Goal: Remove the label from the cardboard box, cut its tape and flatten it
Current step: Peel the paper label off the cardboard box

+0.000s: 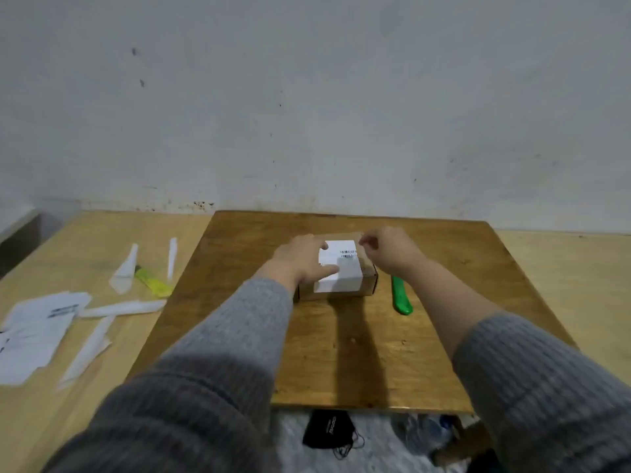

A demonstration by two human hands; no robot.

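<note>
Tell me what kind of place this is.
Probably a plain back room or home workbench used for breaking down parcels. A small labelled cardboard box sits on a wooden board, a green cutter lies beside it, peeled labels are piled to the left, and the wall is bare and stained.

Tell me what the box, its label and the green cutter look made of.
Box: brown matte cardboard, judging by its dull tan sides. Label: white paper, barcode printed, probably slightly glossy. Green cutter: likely smooth plastic, uniform bright colour with faint sheen.
</note>
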